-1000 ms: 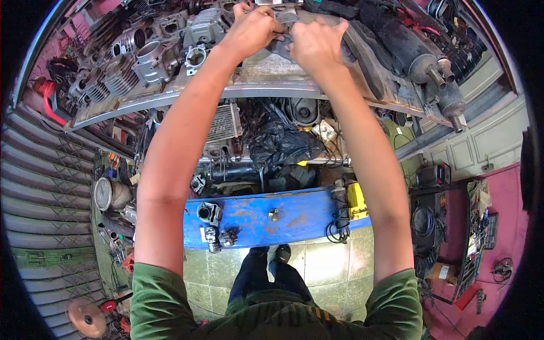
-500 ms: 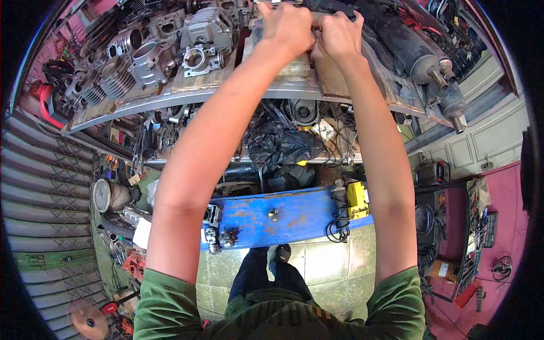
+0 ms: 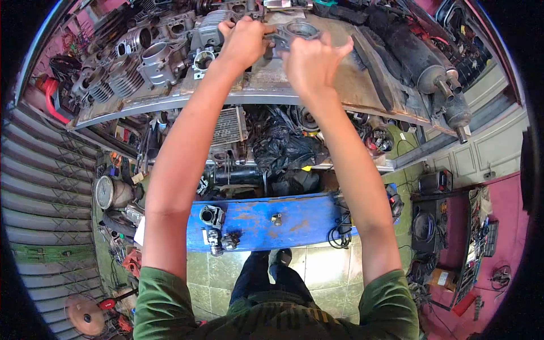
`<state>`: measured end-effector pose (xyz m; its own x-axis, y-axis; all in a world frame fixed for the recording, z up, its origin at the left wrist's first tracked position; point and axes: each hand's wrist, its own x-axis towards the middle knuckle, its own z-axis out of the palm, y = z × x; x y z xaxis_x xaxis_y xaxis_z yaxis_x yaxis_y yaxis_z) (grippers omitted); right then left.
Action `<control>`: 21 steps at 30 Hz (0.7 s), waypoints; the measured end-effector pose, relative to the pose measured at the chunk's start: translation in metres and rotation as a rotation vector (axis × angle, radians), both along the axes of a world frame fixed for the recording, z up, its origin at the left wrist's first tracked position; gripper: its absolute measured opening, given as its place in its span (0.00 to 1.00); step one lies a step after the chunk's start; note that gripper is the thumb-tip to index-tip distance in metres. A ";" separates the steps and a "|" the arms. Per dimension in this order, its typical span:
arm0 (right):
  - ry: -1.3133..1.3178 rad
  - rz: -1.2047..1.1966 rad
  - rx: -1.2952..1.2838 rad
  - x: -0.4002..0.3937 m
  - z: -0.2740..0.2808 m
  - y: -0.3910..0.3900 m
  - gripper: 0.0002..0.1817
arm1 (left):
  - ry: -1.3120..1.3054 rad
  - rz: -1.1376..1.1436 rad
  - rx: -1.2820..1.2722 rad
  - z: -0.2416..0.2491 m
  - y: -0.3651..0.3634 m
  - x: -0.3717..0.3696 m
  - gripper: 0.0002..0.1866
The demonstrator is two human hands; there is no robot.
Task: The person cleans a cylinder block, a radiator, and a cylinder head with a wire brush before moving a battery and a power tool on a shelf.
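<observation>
Over the top shelf, a grey metal cylinder casting [image 3: 301, 30] with a round bore lies between my hands. My left hand [image 3: 243, 42] is closed at its left side, with a finger reaching onto the metal. My right hand [image 3: 314, 59] closes around the near right side, its thumb sticking up; the fingertips are hidden behind the hand. Left of my left hand are an engine housing [image 3: 212, 27] with fins and a small carburetor-like body [image 3: 204, 59]. Beneath the casting is the shelf's wooden board [image 3: 340, 85].
Several finned cylinders [image 3: 123, 76] crowd the shelf's left, and dark exhaust mufflers [image 3: 419, 65] lie at its right. A black plastic bag [image 3: 286, 152] fills the lower shelf. Below stands a blue bench [image 3: 306, 218] with metal parts [image 3: 214, 238] and a coiled cable [image 3: 340, 232].
Both hands have shifted left and nearer, and they sit farther apart. The casting between them has come into view. My view has shifted slightly.
</observation>
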<state>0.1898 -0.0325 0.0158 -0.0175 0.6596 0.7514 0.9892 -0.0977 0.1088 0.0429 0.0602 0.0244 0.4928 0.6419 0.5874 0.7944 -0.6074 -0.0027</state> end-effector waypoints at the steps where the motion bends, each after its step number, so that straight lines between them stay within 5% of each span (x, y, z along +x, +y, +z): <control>1: 0.024 0.050 0.014 0.009 -0.001 0.000 0.14 | -0.021 -0.019 -0.027 0.002 -0.007 -0.001 0.20; 4: 0.049 0.110 0.002 0.042 -0.004 0.007 0.13 | -0.013 -0.035 -0.151 0.002 -0.019 0.000 0.24; 6: 0.047 0.122 -0.007 0.056 -0.001 0.018 0.12 | 0.020 -0.035 0.148 -0.004 -0.018 0.002 0.27; 10: 0.024 0.025 -0.183 0.063 0.010 0.031 0.13 | 0.088 0.019 0.222 0.002 -0.025 0.018 0.25; 11: 0.044 0.003 -0.232 0.063 0.012 0.032 0.13 | 0.129 0.124 0.056 0.007 -0.032 0.028 0.23; 21: 0.021 0.047 -0.149 0.071 -0.004 0.066 0.16 | 0.049 0.126 0.072 -0.008 0.011 0.034 0.23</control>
